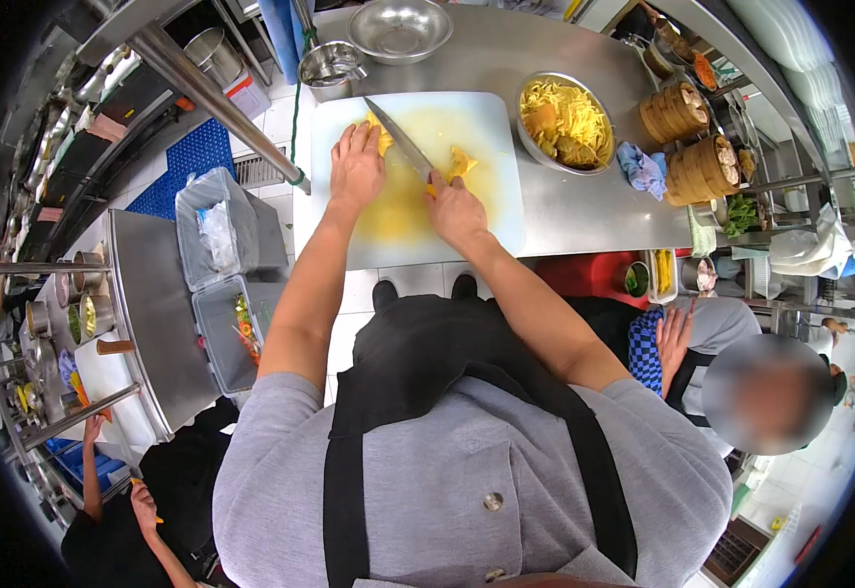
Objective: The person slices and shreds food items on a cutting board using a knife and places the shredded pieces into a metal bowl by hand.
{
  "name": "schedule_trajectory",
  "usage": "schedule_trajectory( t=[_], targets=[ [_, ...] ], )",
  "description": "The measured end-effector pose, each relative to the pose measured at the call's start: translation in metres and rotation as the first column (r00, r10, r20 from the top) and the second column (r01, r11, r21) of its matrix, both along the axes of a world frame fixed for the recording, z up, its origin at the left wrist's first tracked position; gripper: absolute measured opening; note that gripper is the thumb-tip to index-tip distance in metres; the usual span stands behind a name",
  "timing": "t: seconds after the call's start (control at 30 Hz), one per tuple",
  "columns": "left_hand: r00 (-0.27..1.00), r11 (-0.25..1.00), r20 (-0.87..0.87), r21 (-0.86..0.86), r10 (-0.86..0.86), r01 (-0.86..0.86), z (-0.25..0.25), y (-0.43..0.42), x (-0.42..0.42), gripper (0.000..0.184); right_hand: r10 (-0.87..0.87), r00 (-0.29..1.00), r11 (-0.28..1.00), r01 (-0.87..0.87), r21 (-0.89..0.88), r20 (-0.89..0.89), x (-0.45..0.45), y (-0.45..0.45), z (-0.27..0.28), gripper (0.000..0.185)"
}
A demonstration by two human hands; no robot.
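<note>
A white cutting board [491, 211] with yellow stains lies on the steel table. My right hand [457, 211] is closed round the handle of a knife [400, 137], whose blade points up and left across the board. On the board's left side my left hand [357, 165] presses on a yellow piece of food [384, 140], mostly covered by the fingers. Another yellow piece [462, 162] lies just right of the blade. Beyond the board's right edge, a metal bowl [527, 137] holds shredded yellow food [569, 113].
Behind the board are a metal pot [329, 90] and a wide bowl [400, 27]. Bamboo steamers [699, 169] and a bluish cloth [641, 169] sit at the right. Grey bins [217, 235] stand left. One person sits or stands lower right, another works lower left.
</note>
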State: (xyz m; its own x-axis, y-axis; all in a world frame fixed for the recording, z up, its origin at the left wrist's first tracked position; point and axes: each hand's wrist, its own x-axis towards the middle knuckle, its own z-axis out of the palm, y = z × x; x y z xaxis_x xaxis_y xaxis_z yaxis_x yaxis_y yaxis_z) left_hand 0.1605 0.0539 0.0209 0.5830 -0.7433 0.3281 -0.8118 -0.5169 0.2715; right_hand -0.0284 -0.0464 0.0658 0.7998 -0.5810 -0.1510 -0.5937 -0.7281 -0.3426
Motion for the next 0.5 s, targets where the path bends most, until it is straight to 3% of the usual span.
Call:
schedule_trajectory(
  t=[0.03, 0.1, 0.13, 0.2, 0.33, 0.4, 0.5],
  targets=[
    [1.0, 1.0, 0.002, 0.0, 0.0, 0.0, 0.001, 0.0, -0.001, 0.056, 0.0, 1.0, 1.0, 0.0, 0.0, 0.002, 0.0, -0.003, 0.006, 0.048],
    [0.999, 0.999, 0.027, 0.049, 0.016, -0.018, 0.004, 0.0, -0.002, 0.053, -0.025, 0.993, 0.971, -0.003, 0.24, 0.113, -0.001, -0.012, 0.018, 0.04],
    [0.999, 0.998, 0.031, 0.051, 0.019, -0.02, 0.006, -0.001, -0.001, 0.053, -0.023, 0.993, 0.97, -0.006, 0.242, 0.116, -0.004, -0.015, 0.02, 0.04],
    [0.998, 0.994, 0.064, 0.108, 0.026, -0.032, 0.007, -0.003, -0.001, 0.055, -0.165, 0.963, 0.923, 0.076, 0.376, 0.211, -0.013, -0.02, 0.025, 0.036],
    [1.0, 0.999, -0.001, 0.046, 0.018, -0.018, 0.009, -0.012, -0.002, 0.056, -0.252, 0.954, 0.892, 0.163, 0.422, 0.164, -0.032, -0.03, 0.036, 0.037],
    [0.996, 0.993, 0.023, 0.092, -0.081, 0.078, 0.009, -0.017, -0.005, 0.055, -0.29, 0.943, 0.907, 0.216, 0.362, 0.165, -0.045, -0.038, 0.036, 0.037],
    [0.999, 0.988, 0.019, 0.155, -0.031, 0.027, 0.007, -0.021, -0.009, 0.054, -0.316, 0.928, 0.923, 0.252, 0.293, 0.197, -0.068, -0.052, 0.034, 0.038]
  ],
)
